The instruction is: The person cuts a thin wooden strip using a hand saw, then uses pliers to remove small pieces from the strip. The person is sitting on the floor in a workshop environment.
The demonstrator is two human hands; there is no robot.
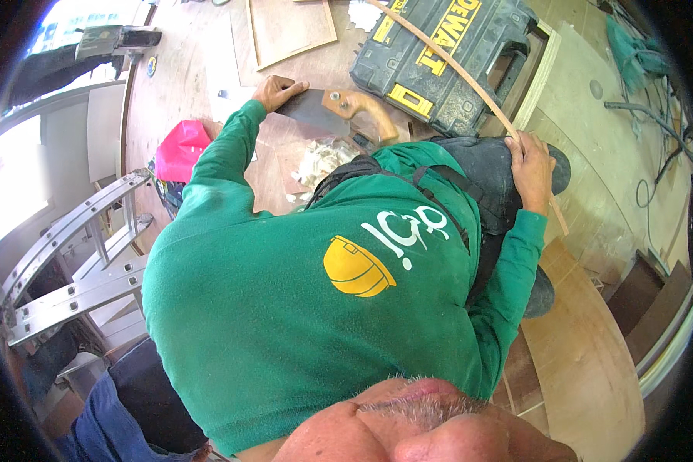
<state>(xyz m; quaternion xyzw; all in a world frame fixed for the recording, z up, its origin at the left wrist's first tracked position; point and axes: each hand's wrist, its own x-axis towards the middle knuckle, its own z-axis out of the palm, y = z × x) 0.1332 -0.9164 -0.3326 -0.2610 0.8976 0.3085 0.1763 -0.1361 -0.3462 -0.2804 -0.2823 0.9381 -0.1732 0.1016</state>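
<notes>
Gripped by the far end of its blade, a handsaw (312, 112) is in my left hand (283, 92); its wooden handle points to the right. Fingers of my right hand (530, 165) are closed round a long thin wooden strip (454, 65), which runs diagonally across a grey and yellow tool case (396, 58) and down past my knee. Just below the saw lie crumpled pale scraps or plastic (323, 162). My green-sleeved body fills the lower middle.
An aluminium ladder (85, 285) stands at the left, near a pink bag (181, 146). Wooden frames (289, 35) lie at the back. Curved plywood (577, 331), boards (654, 308) and cables (647, 108) are on the right. Blue fabric (131, 412) shows at bottom left.
</notes>
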